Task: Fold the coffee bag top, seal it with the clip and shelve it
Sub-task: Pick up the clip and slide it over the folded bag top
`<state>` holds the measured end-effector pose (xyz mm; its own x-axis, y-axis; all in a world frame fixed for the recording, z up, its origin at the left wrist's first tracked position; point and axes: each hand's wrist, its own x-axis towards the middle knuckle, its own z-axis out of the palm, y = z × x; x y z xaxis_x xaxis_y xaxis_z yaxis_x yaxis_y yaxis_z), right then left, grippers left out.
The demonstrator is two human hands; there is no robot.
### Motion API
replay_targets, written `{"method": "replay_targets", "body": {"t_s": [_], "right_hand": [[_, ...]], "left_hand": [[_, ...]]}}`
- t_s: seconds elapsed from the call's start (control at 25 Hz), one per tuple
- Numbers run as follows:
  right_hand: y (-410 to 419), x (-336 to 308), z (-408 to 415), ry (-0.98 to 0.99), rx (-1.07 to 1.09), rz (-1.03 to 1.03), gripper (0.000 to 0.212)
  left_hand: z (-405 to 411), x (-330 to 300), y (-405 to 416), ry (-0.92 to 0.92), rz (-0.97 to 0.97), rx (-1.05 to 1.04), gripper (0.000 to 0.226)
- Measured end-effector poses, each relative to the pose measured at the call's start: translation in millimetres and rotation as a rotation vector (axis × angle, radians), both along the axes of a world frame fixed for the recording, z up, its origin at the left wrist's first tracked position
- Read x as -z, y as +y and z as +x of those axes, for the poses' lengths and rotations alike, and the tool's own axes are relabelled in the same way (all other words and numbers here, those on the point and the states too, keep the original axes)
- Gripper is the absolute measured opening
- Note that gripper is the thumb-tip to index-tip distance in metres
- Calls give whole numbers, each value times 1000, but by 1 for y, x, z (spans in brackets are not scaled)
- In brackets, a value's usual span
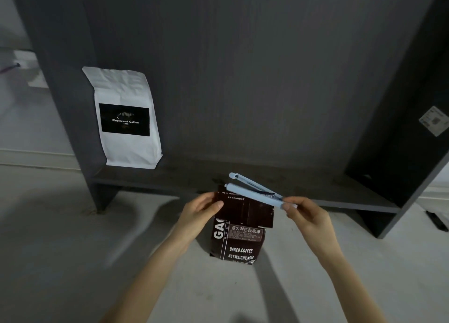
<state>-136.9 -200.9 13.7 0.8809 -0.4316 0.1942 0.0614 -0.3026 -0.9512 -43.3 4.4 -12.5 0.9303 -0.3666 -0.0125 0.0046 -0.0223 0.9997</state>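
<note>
Left hand (202, 207) pinches the dark-brown foil coffee bag (239, 235); right hand (307, 212) grips the open pale-blue plastic clip (255, 191). Slide toward 9 o'clock, fully spanning the fold.

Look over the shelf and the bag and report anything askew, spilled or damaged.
Nothing spilled or damaged. The white coffee bag on the shelf leans left against the side panel rather than standing straight. The clip in the right hand is open, not yet on the brown bag in the left hand.

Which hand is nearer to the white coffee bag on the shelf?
The left. The left hand grips the dark bag below and right of the white coffee bag; the right hand, holding the blue clip, is farther right.
</note>
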Motion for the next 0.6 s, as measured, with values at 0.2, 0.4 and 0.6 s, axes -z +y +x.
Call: {"method": "replay_targets", "body": {"t_s": [0.2,0.4,0.6], "right_hand": [[6,3,2,-29,-32,-24,16],[19,12,10,-75,-27,70,16],[27,15,12,-124,-9,180,16]], "left_hand": [[-11,2,1,-9,2,-12,15],[-13,3,2,-17,-9,12,16],[-15,3,2,-16,-38,-2,16]]}}
